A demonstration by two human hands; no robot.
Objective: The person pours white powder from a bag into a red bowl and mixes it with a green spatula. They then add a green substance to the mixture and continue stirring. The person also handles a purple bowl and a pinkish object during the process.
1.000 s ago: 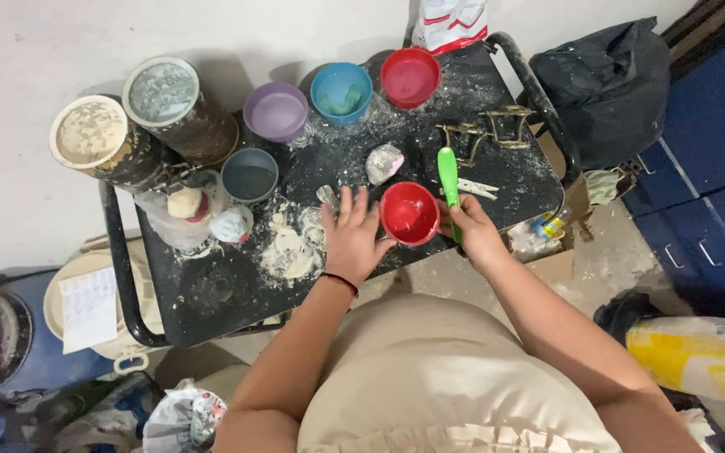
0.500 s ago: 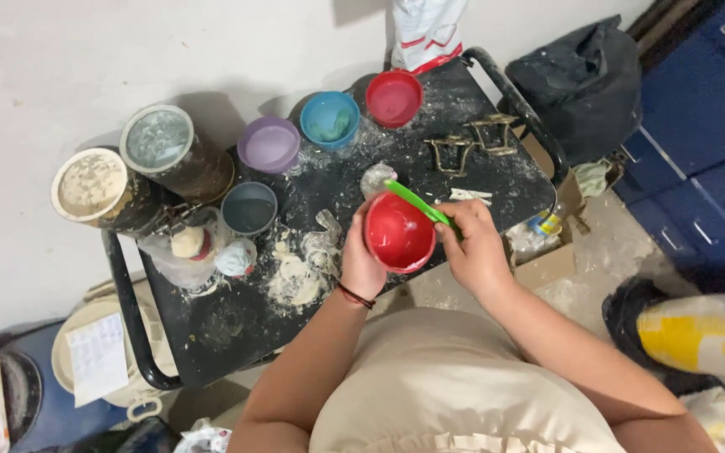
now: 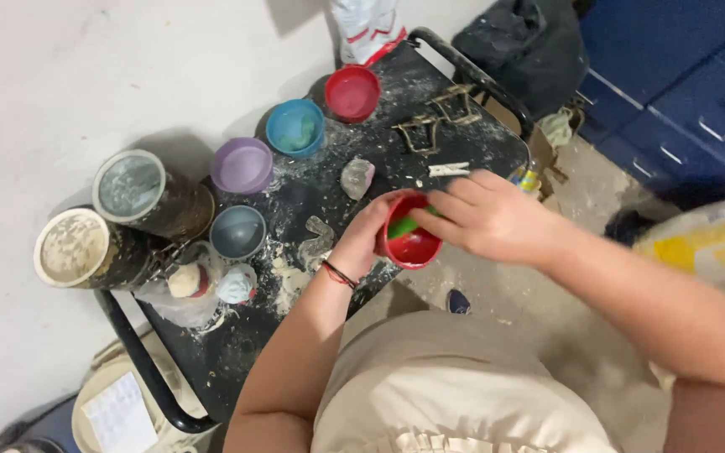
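Red bowl is now off the black cart and tilted, left hand cupping its side, right hand gripping the green tool inside it, so looks like mixing's started.

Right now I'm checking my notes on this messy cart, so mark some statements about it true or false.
1. The left hand holds the red bowl. True.
2. The right hand works a green tool in that bowl. True.
3. The purple cup lies tipped on its side. False: it stands upright, between the blue cup and the grey cup.
4. The red bowl rests flat on the cart. False: it is lifted and tilted at the cart's near edge.
5. A second red cup stands at the far end. True.
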